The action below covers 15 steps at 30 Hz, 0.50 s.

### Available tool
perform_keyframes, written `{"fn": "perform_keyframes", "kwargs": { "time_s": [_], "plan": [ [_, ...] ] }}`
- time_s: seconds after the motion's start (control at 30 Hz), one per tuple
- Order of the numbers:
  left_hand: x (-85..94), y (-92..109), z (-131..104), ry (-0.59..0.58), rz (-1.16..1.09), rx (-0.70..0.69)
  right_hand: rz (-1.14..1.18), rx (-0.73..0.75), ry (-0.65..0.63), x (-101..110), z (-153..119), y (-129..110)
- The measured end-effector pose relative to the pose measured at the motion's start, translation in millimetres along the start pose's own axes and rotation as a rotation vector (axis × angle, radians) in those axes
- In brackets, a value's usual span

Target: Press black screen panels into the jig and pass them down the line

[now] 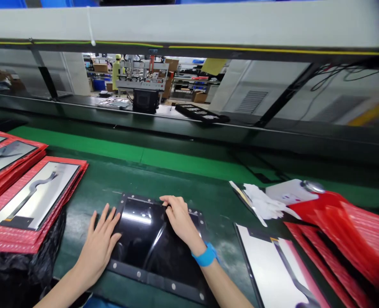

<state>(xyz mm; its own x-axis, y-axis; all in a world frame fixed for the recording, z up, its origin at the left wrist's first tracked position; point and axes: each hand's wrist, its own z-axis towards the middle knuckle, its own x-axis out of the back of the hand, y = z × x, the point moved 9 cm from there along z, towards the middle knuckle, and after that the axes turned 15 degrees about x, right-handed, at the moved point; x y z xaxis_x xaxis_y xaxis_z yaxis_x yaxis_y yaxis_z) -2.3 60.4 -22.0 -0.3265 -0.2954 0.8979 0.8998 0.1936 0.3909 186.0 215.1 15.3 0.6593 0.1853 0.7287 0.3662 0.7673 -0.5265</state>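
Note:
A glossy black display panel (138, 244) lies in a dark frame with round light dots along its borders, on the green bench in front of me. My left hand (99, 246) rests flat at the panel's left edge, fingers spread. Over the panel's far edge, my right hand (179, 220) has its fingers bent together in a pinch; what they grip, if anything, is hidden. A blue wristband (206, 255) is on my right wrist. A bright curved streak crosses the glossy surface below the right fingers, either a reflection or a fold in a film; I cannot tell.
At left, silvery screens with ribbon cables (42, 192) lie on stacked red bubble bags (16, 244). Another screen (266, 265) lies at right, near white gloves (262, 201), tweezers (245, 199) and more red bags (352, 231). A raised shelf (189, 25) spans the back.

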Motion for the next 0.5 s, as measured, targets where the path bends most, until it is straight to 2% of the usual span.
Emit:
{"fn": "perform_keyframes", "kwargs": {
  "time_s": [0.13,0.33,0.43,0.5],
  "plan": [
    [-5.0,0,5,-0.060,-0.117,0.000,0.032,-0.008,0.013,13,1,-5],
    [-5.8,-6,10,-0.119,-0.475,0.060,0.162,-0.005,0.040,51,-1,-19],
    [-5.6,-8,10,-0.129,-0.541,0.067,0.130,-0.039,0.153,76,-18,-9],
    [-5.5,-10,10,-0.124,-0.578,0.063,0.186,-0.140,0.267,85,-39,7]
  ]
}}
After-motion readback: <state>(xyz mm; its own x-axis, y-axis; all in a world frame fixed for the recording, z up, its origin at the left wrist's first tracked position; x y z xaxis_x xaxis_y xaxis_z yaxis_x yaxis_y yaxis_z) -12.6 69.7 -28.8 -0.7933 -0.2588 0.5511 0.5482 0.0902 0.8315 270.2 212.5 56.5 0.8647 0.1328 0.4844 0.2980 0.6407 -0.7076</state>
